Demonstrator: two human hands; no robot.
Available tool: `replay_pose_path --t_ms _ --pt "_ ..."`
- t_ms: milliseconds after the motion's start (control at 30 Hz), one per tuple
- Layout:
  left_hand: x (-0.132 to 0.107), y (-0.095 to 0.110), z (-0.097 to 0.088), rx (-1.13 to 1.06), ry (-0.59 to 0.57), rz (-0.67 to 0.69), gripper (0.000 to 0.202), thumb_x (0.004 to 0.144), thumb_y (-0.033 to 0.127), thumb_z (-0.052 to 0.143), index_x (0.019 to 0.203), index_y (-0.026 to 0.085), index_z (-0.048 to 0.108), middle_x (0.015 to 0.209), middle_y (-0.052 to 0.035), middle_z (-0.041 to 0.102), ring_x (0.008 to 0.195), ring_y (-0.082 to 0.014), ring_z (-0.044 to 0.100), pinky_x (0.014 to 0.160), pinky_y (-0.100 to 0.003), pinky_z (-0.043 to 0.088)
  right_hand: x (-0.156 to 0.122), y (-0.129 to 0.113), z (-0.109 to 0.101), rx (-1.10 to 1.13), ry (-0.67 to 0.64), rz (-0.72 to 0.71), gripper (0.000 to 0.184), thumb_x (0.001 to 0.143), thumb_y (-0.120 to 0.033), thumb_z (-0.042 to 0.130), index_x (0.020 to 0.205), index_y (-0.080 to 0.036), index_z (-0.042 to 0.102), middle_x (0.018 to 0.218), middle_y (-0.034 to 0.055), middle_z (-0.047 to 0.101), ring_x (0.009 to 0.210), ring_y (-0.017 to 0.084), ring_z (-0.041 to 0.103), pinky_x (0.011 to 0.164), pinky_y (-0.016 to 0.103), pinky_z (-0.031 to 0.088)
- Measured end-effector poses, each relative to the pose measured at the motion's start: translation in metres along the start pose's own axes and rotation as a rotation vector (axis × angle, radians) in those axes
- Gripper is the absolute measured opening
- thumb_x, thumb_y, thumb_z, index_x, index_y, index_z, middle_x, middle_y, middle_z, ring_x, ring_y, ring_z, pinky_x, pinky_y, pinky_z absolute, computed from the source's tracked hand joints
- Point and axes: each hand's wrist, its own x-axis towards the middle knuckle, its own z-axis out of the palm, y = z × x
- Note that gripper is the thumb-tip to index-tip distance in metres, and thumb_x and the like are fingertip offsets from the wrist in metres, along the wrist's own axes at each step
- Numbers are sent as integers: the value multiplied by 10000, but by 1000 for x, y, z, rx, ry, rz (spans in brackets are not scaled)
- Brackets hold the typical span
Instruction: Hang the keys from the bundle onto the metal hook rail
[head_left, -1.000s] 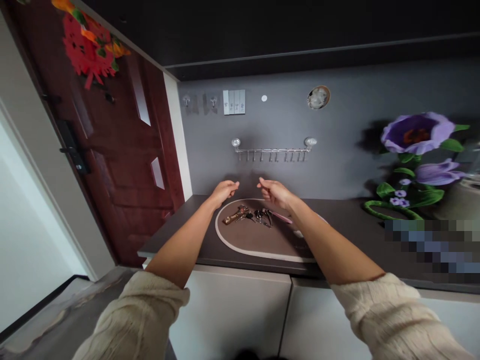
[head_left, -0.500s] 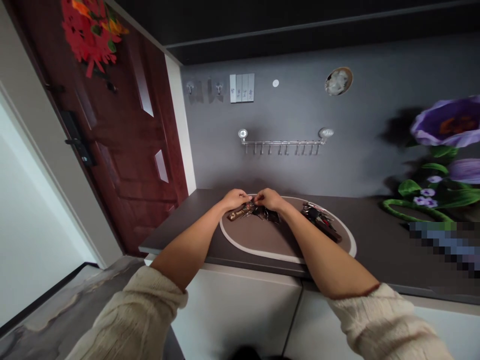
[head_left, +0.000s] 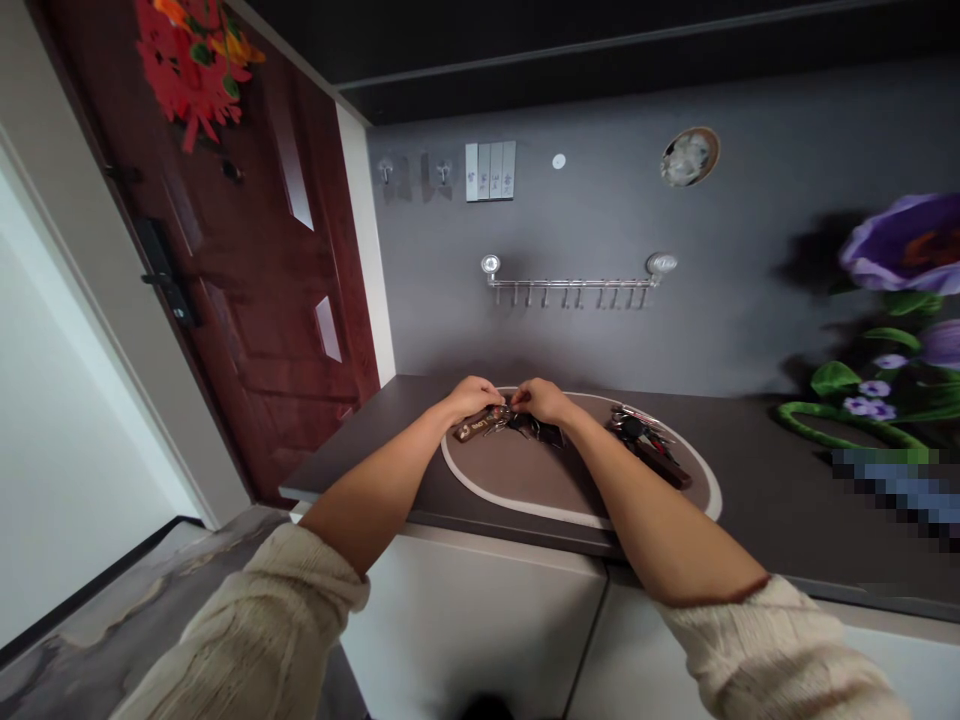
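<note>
Over a rounded brown mat [head_left: 555,490] with a pale rim, both hands meet at a bunch of keys [head_left: 496,419] that has a brown lettered strap [head_left: 472,426]. My left hand [head_left: 472,398] is closed, thumb and fingers pinching the upper part of the bunch. Close beside it, my right hand [head_left: 541,400] pinches the same bunch from the other side. Dark pieces [head_left: 540,431] lie below the right hand. The exact spot between the fingertips is too small to make out. A second bunch of keys [head_left: 645,435] with a dark strap rests on the mat's right side.
A rail with small hooks [head_left: 574,285] is fixed to the grey wall. The dark countertop [head_left: 750,480] carries a purple flower decoration [head_left: 900,250] at the right. A dark red door [head_left: 262,350] stands at the left, and a black shelf [head_left: 600,60] overhangs above.
The view has shifted slightly, so the wall and the flower appear a little further right. Both hands stay at the same keys, with only slight finger movement.
</note>
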Motion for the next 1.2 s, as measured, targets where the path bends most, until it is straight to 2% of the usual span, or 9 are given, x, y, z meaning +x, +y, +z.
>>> replay_pose_path --t_ms 200,500,767,933,1067,1200 --pt "-3 4 -4 -164 -18 15 48 628 132 572 666 112 593 555 0 563 488 -60 477 531 -204 389 -1 -4 -1 16 26 20 108 629 -192 590 723 -165 638 706 27 626 656 112 537 604 201 361" --pt "-2 9 -5 -402 66 67 23 659 123 553 663 122 530 521 24 525 420 -47 435 466 -197 351 2 -3 -1 262 139 -4 136 636 -204 576 761 -153 589 691 15 600 615 89 513 592 196 368" --pt "5 9 -9 -564 187 156 49 677 110 541 650 131 505 499 22 520 417 -61 455 469 -205 367 -2 -12 -7 290 239 -103 90 639 -247 561 674 -164 565 612 -12 545 578 87 449 584 213 340" --pt "5 12 -11 -662 189 210 58 681 124 547 666 133 492 528 22 526 438 -63 466 493 -216 390 4 -11 -3 511 311 -68 154 682 -300 511 728 -158 551 649 2 555 580 89 458 580 223 352" --pt "3 15 -6 -696 142 279 80 677 147 558 684 137 480 533 24 523 458 -74 484 519 -237 407 2 -18 -3 744 273 -76 227 688 -349 506 777 -148 558 708 20 579 613 94 487 601 233 371" --pt "5 14 -4 -672 123 367 93 677 178 558 707 139 480 552 20 528 486 -88 501 543 -263 420 -1 -22 -6 856 291 -114 234 644 -360 561 734 -145 572 719 24 594 636 101 502 645 250 379"
